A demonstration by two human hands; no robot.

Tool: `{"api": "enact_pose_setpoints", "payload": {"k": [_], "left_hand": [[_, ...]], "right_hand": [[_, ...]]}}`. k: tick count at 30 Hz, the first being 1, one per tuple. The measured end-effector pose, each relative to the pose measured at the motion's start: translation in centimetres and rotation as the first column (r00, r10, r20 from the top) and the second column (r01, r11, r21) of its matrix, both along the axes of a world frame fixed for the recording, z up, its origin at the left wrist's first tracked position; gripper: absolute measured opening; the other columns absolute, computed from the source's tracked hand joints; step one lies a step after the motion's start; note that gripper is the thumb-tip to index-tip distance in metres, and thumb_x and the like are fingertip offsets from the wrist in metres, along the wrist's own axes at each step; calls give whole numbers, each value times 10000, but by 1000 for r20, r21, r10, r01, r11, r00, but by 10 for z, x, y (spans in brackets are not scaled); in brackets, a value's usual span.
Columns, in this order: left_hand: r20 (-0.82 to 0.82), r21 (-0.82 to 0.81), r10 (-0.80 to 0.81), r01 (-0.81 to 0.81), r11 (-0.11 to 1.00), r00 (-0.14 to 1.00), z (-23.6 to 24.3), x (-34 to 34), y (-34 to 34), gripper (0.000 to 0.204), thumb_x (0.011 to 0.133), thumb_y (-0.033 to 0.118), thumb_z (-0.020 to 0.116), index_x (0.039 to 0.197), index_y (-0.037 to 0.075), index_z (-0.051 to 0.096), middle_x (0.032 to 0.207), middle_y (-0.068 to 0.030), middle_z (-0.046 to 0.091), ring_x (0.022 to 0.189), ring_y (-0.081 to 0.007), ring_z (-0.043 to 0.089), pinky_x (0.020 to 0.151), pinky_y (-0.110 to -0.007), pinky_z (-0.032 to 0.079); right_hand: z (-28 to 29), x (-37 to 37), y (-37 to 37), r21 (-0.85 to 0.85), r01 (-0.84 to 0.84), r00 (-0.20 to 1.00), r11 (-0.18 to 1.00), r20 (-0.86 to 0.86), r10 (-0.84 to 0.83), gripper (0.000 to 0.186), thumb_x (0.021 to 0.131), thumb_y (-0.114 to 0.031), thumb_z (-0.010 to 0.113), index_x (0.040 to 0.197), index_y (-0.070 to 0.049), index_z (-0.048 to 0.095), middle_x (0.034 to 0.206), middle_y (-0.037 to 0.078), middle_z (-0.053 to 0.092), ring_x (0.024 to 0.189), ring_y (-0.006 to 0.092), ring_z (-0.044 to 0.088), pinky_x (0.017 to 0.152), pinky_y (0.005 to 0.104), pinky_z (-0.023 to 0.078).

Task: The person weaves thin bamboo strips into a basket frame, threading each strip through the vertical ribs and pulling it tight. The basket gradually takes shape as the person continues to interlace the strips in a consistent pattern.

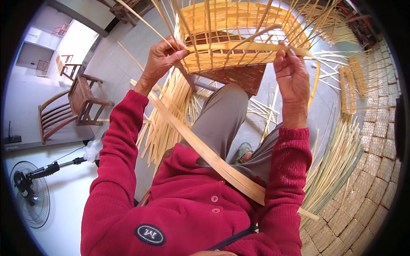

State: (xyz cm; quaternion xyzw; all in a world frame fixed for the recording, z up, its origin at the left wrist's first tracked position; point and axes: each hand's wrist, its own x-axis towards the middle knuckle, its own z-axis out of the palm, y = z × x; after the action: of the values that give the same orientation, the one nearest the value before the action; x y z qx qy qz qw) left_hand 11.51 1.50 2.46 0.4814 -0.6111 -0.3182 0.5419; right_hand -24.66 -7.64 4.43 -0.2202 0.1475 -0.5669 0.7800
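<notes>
A half-woven bamboo basket (226,22) with long loose stakes rests on a brown wooden stool (245,79) in front of my knees. Across its near side runs a flat bamboo strip (239,46). At the basket's left edge, my left hand (161,60) pinches this strip between thumb and fingers, close to a stake. My right hand (292,77) grips the same strip near its right end, beyond the basket's right side. Another wide bamboo strip (205,151) slants over my lap, from below my left wrist to my right forearm.
Bundles of split bamboo lie left of my legs (166,115) and at the right (337,158). Small woven pieces (348,89) lie farther right, beside a wall of stacked woven blocks (363,183). A wooden chair (79,102) and a fan (32,187) stand at the left.
</notes>
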Motion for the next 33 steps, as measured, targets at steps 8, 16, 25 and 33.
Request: {"api": "enact_pose_setpoints", "payload": {"k": [8, 16, 25, 33], "left_hand": [[223, 8, -45, 44, 999, 974, 7, 11, -5, 91, 890, 80, 783, 872, 42, 703, 845, 56, 602, 689, -11, 490, 614, -199, 419], [337, 47, -34, 19, 999, 941, 25, 19, 15, 58, 886, 71, 774, 885, 53, 719, 826, 51, 604, 702, -39, 504, 635, -210, 436], [-29, -80, 403, -404, 911, 915, 3, 20, 73, 581, 850, -56, 716, 1392, 77, 551, 1219, -21, 599, 877, -96, 609, 843, -252, 549], [464, -379, 186, 4, 925, 866, 12, -76, 56, 295, 836, -9, 754, 1121, 55, 713, 1055, -105, 701, 896, -257, 710, 774, -331, 594]], "right_hand": [[-40, 1, -9, 229, -76, 963, 971, 268, 12, 143, 948, -37, 543, 1059, 49, 570, 1089, 230, 649, 1103, 409, 632, 1043, 531, 534], [-59, 10, -21, 211, -37, 996, 977, 89, 18, 195, 1036, -84, 522, 1108, 93, 556, 1130, 238, 651, 1157, 373, 635, 1044, 496, 551], [-43, 27, 13, 200, -69, 997, 977, -1, 71, 156, 1021, -53, 521, 1079, 79, 583, 1116, 206, 674, 1133, 348, 659, 1041, 468, 564], [-36, 33, 21, 281, -67, 996, 957, -31, 79, 144, 1023, -102, 566, 1101, 18, 579, 1071, 161, 688, 1033, 303, 685, 957, 451, 589]]}}
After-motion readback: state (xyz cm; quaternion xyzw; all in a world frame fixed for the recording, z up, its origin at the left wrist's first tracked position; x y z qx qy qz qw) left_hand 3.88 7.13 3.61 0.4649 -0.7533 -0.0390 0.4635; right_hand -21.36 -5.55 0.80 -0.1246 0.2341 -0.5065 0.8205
